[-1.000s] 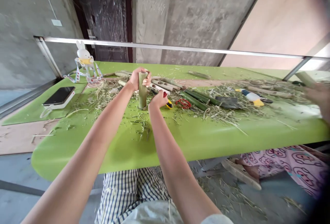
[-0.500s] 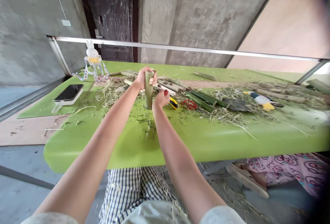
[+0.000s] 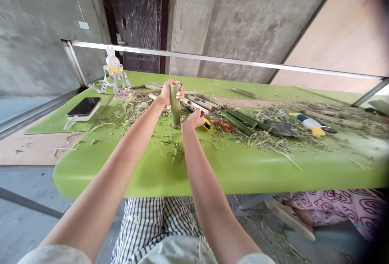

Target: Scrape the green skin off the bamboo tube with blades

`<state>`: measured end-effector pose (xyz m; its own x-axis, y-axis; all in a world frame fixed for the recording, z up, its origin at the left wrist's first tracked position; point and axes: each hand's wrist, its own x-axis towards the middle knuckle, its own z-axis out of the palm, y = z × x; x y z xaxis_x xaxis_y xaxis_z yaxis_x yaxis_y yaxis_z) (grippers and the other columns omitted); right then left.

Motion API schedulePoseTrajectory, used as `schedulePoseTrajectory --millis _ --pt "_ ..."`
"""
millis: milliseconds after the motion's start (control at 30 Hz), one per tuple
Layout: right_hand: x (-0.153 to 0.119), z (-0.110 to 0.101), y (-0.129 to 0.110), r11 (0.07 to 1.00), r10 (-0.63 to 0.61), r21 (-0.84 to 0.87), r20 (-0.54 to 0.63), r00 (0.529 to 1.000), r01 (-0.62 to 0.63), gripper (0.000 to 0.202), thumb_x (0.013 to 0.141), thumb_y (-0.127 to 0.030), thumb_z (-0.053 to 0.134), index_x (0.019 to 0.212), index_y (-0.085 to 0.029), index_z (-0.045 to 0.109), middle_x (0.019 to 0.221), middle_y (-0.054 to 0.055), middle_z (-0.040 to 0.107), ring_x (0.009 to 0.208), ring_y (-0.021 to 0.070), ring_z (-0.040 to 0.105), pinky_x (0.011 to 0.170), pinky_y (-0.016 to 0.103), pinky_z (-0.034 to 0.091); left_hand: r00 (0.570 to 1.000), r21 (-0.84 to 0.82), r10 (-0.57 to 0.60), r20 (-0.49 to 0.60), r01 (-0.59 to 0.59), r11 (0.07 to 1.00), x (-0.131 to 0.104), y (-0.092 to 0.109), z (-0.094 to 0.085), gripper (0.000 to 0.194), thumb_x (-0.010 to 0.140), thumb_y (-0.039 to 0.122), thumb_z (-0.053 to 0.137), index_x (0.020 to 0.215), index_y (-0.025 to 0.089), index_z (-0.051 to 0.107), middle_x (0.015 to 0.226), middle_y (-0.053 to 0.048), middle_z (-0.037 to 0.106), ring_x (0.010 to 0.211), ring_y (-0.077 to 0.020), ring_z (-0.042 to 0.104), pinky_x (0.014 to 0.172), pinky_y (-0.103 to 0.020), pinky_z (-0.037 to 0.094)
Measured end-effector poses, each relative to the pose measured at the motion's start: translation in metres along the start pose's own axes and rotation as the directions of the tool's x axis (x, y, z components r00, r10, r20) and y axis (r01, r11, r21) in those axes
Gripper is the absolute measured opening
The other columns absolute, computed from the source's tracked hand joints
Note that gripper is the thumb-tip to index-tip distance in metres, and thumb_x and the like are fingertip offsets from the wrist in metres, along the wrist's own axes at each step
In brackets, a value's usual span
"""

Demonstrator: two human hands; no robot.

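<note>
My left hand [image 3: 168, 93] is wrapped round the upper part of an upright green bamboo tube [image 3: 175, 110], whose foot rests on the green table cover. My right hand [image 3: 193, 120] is closed just right of the tube's lower part. A red end, apparently of a red-handled tool [image 3: 202, 113], sticks out of that fist. Something thin shows between the fist and the tube's foot; most of it is hidden. Close behind the fist lies a yellow and black utility knife [image 3: 207, 124]. Bamboo shavings [image 3: 176, 144] are scattered in front of the tube.
Green bamboo pieces [image 3: 238, 122] and a red coil [image 3: 224, 125] lie to the right, near a dark flat blade [image 3: 278, 127]. Split bamboo strips [image 3: 202, 102] lie behind. A phone [image 3: 84, 108] and a rabbit figure [image 3: 112, 62] stand left. Another person's foot [image 3: 291, 217] shows below.
My right hand has shifted slightly right and turned, showing more of the red end and a thin part by the tube's foot. The left hand keeps its hold; the view has moved slightly.
</note>
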<state>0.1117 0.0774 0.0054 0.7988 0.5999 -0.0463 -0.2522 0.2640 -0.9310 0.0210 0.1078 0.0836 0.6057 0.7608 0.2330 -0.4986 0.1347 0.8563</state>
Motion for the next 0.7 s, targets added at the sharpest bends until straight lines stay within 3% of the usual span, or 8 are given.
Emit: schedulePoseTrajectory --millis 233,433,567,700 --pt "0.001 0.002 -0.005 0.997 -0.037 0.074 0.034 0.999 0.034 0.013 0.073 -0.022 0.045 0.06 -0.019 0.042 0.054 -0.005 0.037 0.049 0.0089 0.035 0.047 0.022 0.035 0.995 -0.051 0.099 -0.021 -0.1 0.994 -0.016 0.006 -0.014 0.037 0.078 0.033 0.029 0.05 0.017 0.045 0.035 0.003 0.034 0.029 -0.007 0.036 0.037 -0.021 0.037" --pt "-0.003 0.002 -0.001 0.979 -0.2 -0.019 0.082 0.976 0.202 0.016 0.07 -0.023 0.047 0.056 -0.018 0.043 0.055 -0.005 0.041 0.054 0.0086 0.036 0.056 0.021 0.035 0.998 0.035 0.054 0.021 -0.055 0.998 -0.001 -0.002 -0.002 0.034 0.08 0.03 0.033 0.052 0.017 0.047 0.036 0.002 0.039 0.029 -0.0085 0.038 0.036 -0.022 0.036" --pt "0.004 0.0 0.009 0.986 -0.108 -0.117 0.063 0.992 0.115 0.015 0.071 -0.023 0.043 0.057 -0.019 0.045 0.055 -0.005 0.042 0.057 0.0103 0.038 0.058 0.022 0.036 1.0 0.08 0.015 0.02 -0.016 0.997 0.014 -0.006 0.003 0.032 0.08 0.028 0.035 0.052 0.017 0.049 0.036 0.001 0.042 0.029 -0.0098 0.038 0.034 -0.023 0.034" --pt "0.01 0.002 0.01 0.993 -0.038 -0.107 0.044 0.998 0.043 0.016 0.072 -0.024 0.043 0.057 -0.019 0.043 0.054 -0.004 0.042 0.053 0.0104 0.035 0.054 0.023 0.035 0.998 0.007 0.057 -0.035 -0.056 0.998 0.007 0.001 -0.005 0.038 0.081 0.032 0.029 0.051 0.017 0.046 0.035 0.002 0.036 0.028 -0.0087 0.036 0.036 -0.022 0.036"
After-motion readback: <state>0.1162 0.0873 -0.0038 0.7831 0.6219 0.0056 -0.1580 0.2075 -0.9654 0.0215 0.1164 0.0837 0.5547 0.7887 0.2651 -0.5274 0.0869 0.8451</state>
